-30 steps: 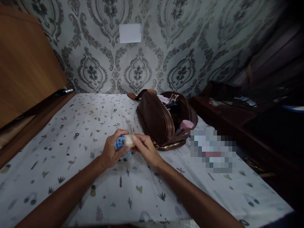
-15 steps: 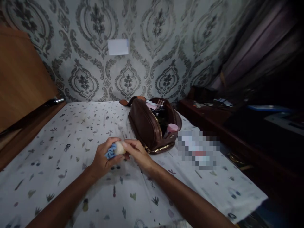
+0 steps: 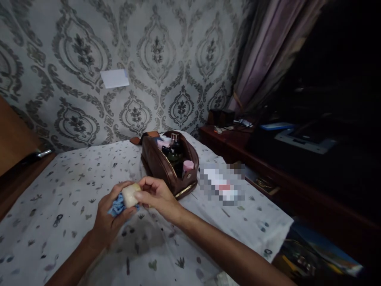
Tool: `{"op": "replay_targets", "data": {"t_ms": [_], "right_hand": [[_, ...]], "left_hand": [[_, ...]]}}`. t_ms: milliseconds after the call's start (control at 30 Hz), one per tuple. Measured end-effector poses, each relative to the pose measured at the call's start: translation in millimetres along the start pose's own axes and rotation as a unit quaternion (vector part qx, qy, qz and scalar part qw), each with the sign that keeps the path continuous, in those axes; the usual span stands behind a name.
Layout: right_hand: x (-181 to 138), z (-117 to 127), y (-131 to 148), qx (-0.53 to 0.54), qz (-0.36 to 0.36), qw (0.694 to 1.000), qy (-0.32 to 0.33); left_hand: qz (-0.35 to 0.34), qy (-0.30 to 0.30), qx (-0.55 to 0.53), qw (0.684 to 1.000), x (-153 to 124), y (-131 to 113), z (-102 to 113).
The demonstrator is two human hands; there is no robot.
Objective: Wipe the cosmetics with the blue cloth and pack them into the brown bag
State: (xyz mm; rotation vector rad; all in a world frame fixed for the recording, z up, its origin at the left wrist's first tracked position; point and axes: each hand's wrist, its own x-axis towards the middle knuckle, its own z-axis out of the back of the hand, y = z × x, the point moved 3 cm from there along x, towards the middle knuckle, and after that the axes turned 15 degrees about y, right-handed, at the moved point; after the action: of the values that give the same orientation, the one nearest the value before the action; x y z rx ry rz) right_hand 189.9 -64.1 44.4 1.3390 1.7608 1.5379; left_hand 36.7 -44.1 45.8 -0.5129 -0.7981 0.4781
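In my left hand (image 3: 108, 204) is a bunched blue cloth (image 3: 117, 205), with a small cream-coloured rounded block (image 3: 130, 195) against it; its exact kind I cannot make out. The thumb and fingers of my right hand (image 3: 154, 196) pinch the block's right side. Both hands are just above the patterned sheet. Beyond them a brown leather bag (image 3: 156, 161) stands unzipped. Inside it are a dark bottle with a shiny cap (image 3: 174, 139), a pink-capped container (image 3: 188, 165) and other pink items.
A blurred-out item (image 3: 222, 184) lies on the white printed sheet (image 3: 80, 186), right of the bag. Along the right runs a dark red desk (image 3: 220, 137) with cables, electronics and an open drawer (image 3: 262, 182). A wooden panel (image 3: 18, 139) stands at left, patterned wallpaper behind.
The view has swung to the right, so the bag and hands appear further left. The cream block has turned in my fingers and shows a broader face. Both hands keep their hold.
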Motion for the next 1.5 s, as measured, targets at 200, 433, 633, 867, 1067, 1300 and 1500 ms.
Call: {"op": "replay_targets", "data": {"t_ms": [200,433,633,867,1067,1300,1500], "right_hand": [[-27.0,11.8,40.7,-0.038,0.025,0.998,-0.034],[-53.9,55.3,91.7,-0.147,0.093,0.974,-0.147],[-54.1,94.3,108.4,-0.247,0.105,0.95,-0.16],[-33.2,109.0,120.5,-0.607,0.063,0.792,-0.033],[-3.4,108.8,112.3,-0.695,-0.045,0.706,0.127],[15.5,103.8,98.6,-0.737,-0.145,0.604,0.265],[19.1,103.5,95.0,-0.76,-0.175,0.569,0.259]], "left_hand": [[-0.002,0.08,-0.02,0.997,35.5,-17.4,-11.3],[-0.051,0.173,0.215,0.96,79.5,-27.6,-35.2],[-0.091,0.172,0.363,0.912,77.6,-12.9,-46.5],[-0.11,0.153,0.335,0.923,71.5,-8.6,-49.7],[-0.104,0.145,0.321,0.93,74.2,-9.7,-53.9],[-0.112,0.151,0.32,0.929,73.2,-9.4,-53.9],[-0.11,0.154,0.313,0.931,72.5,-9.7,-54.4]]}}
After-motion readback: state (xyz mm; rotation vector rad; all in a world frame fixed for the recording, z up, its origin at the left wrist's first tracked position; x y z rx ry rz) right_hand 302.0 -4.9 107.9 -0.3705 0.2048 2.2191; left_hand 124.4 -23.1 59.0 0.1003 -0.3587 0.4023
